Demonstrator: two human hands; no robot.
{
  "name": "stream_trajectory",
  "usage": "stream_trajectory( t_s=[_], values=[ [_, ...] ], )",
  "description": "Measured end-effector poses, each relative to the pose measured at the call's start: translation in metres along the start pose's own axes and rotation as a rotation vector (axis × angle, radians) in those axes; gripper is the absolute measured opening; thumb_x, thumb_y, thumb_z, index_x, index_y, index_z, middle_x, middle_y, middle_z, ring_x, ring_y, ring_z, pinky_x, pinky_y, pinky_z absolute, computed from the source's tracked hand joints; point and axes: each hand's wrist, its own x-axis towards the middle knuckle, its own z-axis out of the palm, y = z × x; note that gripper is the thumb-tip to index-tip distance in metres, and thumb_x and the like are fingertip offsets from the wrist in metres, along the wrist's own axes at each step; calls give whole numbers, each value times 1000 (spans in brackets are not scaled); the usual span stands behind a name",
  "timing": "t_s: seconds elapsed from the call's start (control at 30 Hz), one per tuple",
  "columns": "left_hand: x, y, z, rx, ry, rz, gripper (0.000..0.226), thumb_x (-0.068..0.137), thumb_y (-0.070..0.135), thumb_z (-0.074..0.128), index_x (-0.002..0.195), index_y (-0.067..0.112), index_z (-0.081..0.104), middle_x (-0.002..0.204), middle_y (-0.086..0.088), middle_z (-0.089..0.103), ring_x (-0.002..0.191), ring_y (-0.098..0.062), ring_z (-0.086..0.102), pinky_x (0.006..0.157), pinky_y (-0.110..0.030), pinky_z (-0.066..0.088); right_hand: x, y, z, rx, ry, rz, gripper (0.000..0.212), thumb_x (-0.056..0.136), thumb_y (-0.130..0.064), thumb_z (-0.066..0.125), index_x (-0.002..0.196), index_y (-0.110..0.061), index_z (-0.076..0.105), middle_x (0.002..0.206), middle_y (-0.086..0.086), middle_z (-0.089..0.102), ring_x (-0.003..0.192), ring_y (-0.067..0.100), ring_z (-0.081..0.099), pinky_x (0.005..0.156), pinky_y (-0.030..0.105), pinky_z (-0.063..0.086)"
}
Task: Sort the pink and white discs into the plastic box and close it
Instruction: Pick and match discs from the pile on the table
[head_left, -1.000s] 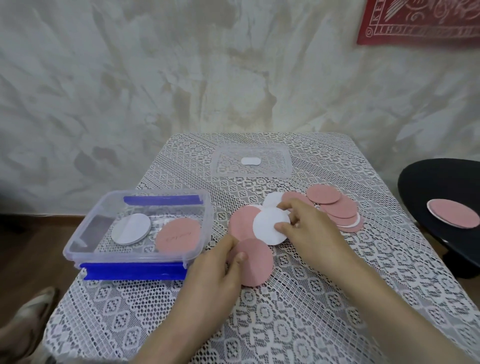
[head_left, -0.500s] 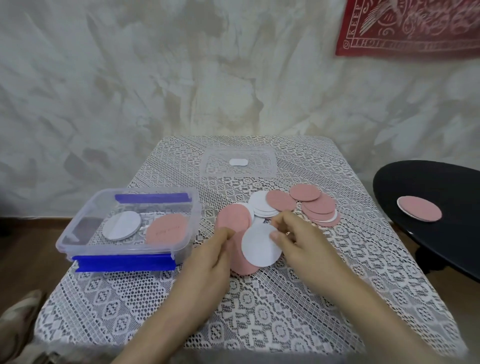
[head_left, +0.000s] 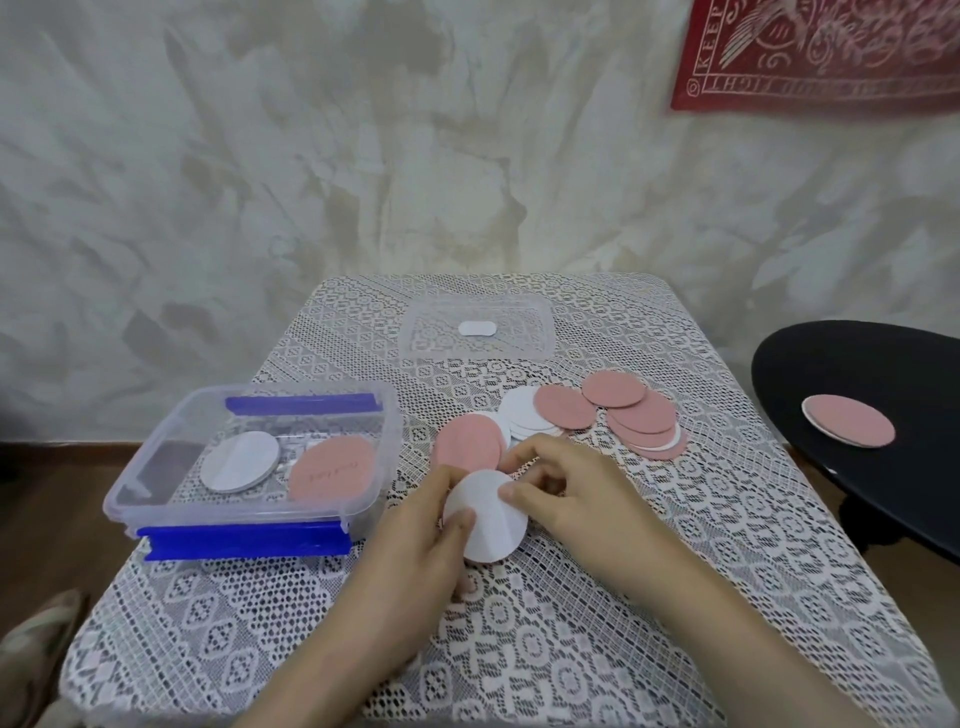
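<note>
Round white disc (head_left: 491, 525) pinched two-handed.
Left hand (head_left: 415, 540), right hand (head_left: 571, 499) fingers gripping edges, likely passing towards clear plastic box (head_left: 156, 457).

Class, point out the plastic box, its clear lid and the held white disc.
plastic box (head_left: 244, 540): head view, blue front latch.
clear lid (head_left: 522, 332): head view, bare right part.
white disc (head_left: 493, 530): head view, its centre.

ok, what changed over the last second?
The right hand drew the round white disc from beside the loose pile of pink and white discs toward the person, over the pink disc the left hand was pressing. Now both hands hold it, and that pink disc is hidden. Unchanged: the clear plastic box, the stored white disc and stored pink disc in it, and the clear lid.
</note>
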Motion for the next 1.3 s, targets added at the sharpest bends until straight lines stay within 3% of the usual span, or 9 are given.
stream_trajectory(
  t_s=[0.1,0.23,0.37,0.53,0.7,0.9,1.07,1.17,1.3],
  values=[
    [1,-3,-2,9,7,-3,23,104,20,46,113,40,55,59,4,61,48,-1,54,50,-20,42,8,1,2,-18,13,-3,2,93,-35,68,94,-34,69,81,-10,72,64,-1,57,68,30,47],
    [0,-6,-4,33,11,4,24,104,20,46,113,42,54,58,9,62,52,-4,56,55,-24,48,20,1,4,-93,59,-13,12,96,-40,62,92,-32,70,78,-11,73,68,8,67,70,37,55],
    [-1,-8,-4,41,3,-2,26,103,21,47,111,44,54,62,19,64,56,-3,57,62,-32,50,32,2,6,-281,123,-5,16,94,-49,64,101,-35,68,76,-13,66,68,2,60,62,28,43],
    [-2,-9,-4,23,20,-19,27,102,20,47,108,45,55,61,15,64,54,-2,58,61,-33,52,42,-3,12,-473,95,-41,33,91,-54,63,117,-33,60,75,-13,61,77,12,63,66,33,48],
    [-2,-10,-4,1,47,-32,26,102,20,48,107,44,58,65,8,64,57,-4,60,58,-26,52,42,-7,15,-553,98,-27,47,84,-63,65,119,-33,56,91,-9,68,88,20,65,73,38,52],
    [-1,-12,-5,16,37,-24,28,101,21,49,106,47,57,63,13,64,57,-4,59,61,-31,52,39,-13,14,-550,86,15,53,85,-54,68,131,-32,54,104,-7,69,98,23,64,78,37,52],
    [-2,-12,-5,13,45,-22,26,100,19,49,105,43,58,60,6,61,55,-8,57,61,-38,53,36,-12,12,-486,118,43,37,85,-46,73,114,-30,55,94,-11,66,88,20,64,76,39,54],
    [-2,-12,-5,8,44,-18,25,101,19,49,105,41,58,59,9,61,54,-5,56,59,-32,51,35,-6,8,-467,154,46,23,93,-39,68,94,-25,49,81,-10,57,75,18,58,66,38,49],
    [-3,-9,-4,15,32,-3,24,102,20,48,108,42,56,58,19,62,52,0,54,55,-22,45,28,0,-5,-486,193,59,35,102,-31,56,74,-23,36,65,-6,46,60,16,44,55,36,32]
  ],
)
